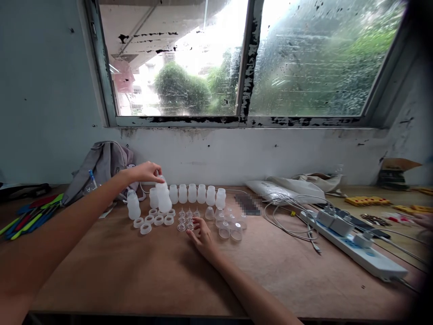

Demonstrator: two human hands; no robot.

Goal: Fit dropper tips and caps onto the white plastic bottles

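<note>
Left hand point(146, 171) is pinching the neck/top of a translucent plastic bottle point(163, 197), which stands upright on the counter point(135, 271) at the left end of the bottle row point(198, 194), roughly 11 o'clock from centre. Right hand point(202, 235) rests flat with fingers loosely spread, holding nothing, fingertips just beside the small clear nipples point(188, 220). White screw rings point(154, 220) lie at 9 o'clock of that hand, clear caps point(230, 228) at 3 o'clock. One more bottle point(133, 205) stands apart, left of the held one. Risks as I read them: the bottles look light and stand close together, so a sideways tug on the held one could knock its neighbours down domino-style; a sweep of the right wrist could scatter nipples or caps, which would roll. Room: the near half of the counter toward 6 o'clock is open and the front edge is well apart from the parts. At 3 o'clock the cables point(287, 212) and power strip point(352, 246) crowd things; at 9 o'clock a grey bag point(101, 164) and coloured tools point(30, 216).
</note>
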